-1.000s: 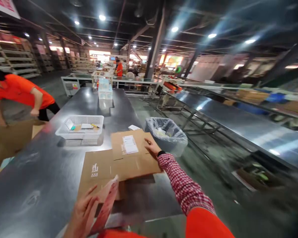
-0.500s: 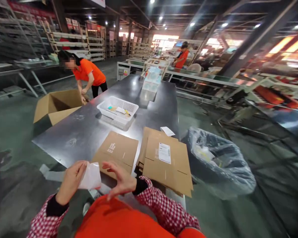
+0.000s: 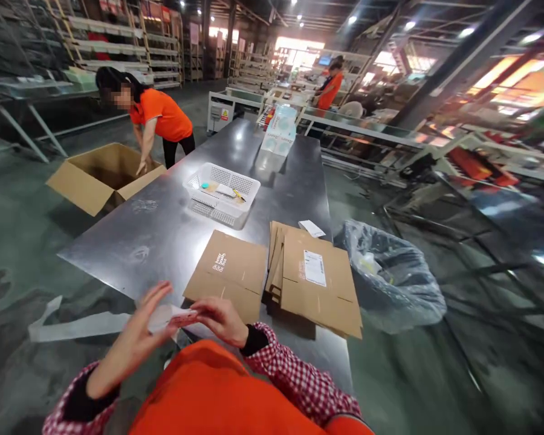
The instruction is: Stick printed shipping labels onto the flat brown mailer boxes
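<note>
Low in front of my body, my right hand (image 3: 222,320) pinches a white label sheet (image 3: 165,315) by its right end, where red marks show along the edge. Beside the sheet's other end is my left hand (image 3: 138,335), its fingers stretched out and apart and its thumb close to the sheet; whether it touches cannot be made out. A long pale strip (image 3: 81,326) trails off to the left behind that hand. Just beyond my right hand lies a flat cardboard box (image 3: 231,272) with white lettering.
Folded cartons (image 3: 321,290), the top one labelled, lie at the right of the metal table (image 3: 163,235). A white basket (image 3: 222,193) holds small items. Right of the table stands a plastic-lined bin (image 3: 394,278). A co-worker (image 3: 163,115) bends over an open carton (image 3: 86,187).
My right hand has closed from open onto the sheet. My left hand has let go of its pinch and spread its fingers. The co-worker reaches deeper into the carton.
</note>
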Action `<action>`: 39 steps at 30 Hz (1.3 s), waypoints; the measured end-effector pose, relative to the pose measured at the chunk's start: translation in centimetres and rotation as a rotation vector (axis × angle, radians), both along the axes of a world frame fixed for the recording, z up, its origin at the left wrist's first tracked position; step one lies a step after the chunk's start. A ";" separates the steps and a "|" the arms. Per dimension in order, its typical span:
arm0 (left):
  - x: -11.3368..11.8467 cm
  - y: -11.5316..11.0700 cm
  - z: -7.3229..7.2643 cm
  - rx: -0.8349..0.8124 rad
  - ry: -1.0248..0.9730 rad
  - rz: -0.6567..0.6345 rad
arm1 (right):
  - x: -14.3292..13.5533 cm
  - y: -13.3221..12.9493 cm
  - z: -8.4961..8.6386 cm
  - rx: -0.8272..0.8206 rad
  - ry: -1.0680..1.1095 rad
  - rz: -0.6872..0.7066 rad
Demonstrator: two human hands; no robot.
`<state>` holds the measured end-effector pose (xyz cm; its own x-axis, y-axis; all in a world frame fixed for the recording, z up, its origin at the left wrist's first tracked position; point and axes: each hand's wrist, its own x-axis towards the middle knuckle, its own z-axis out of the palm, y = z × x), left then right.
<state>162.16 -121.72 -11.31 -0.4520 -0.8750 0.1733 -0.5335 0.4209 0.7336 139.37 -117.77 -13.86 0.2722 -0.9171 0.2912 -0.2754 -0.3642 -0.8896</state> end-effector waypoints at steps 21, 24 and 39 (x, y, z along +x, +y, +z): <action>-3.2 -5.9 -9.8 0.127 -0.110 -0.229 | -9.8 -6.4 -5.9 0.250 -0.189 -0.900; -3.4 -6.4 -10.9 0.131 -0.171 -0.287 | -14.8 -10.2 -6.9 0.325 0.006 -0.873; -5.6 -6.8 -15.3 0.128 -0.183 -0.427 | -12.4 -13.2 -10.0 0.403 0.856 -0.701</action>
